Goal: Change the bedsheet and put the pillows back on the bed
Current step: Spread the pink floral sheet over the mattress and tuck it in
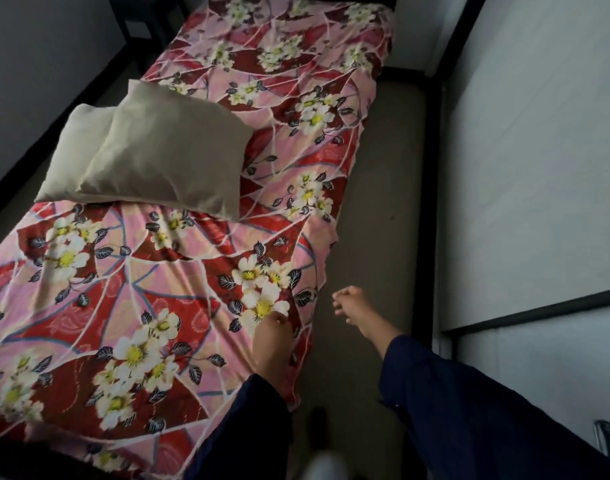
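A red and pink floral bedsheet [199, 265] covers most of the bed and leaves a strip of grey mattress [376, 209] bare along the right side. Two beige pillows [165, 157] lie overlapped on the sheet near the left edge. My left hand [272, 337] rests on the sheet close to its right border, fingers curled down onto the fabric. My right hand [355, 306] hovers over the bare mattress strip, fingers loosely curled with nothing in them. Both arms wear dark blue sleeves.
A white wall [538, 150] with a dark trim line runs along the right of the bed. The black bed frame [431, 188] edges the mattress. A dark piece of furniture [140, 22] stands at the far left corner. Striped cloth [608, 438] shows at the lower right.
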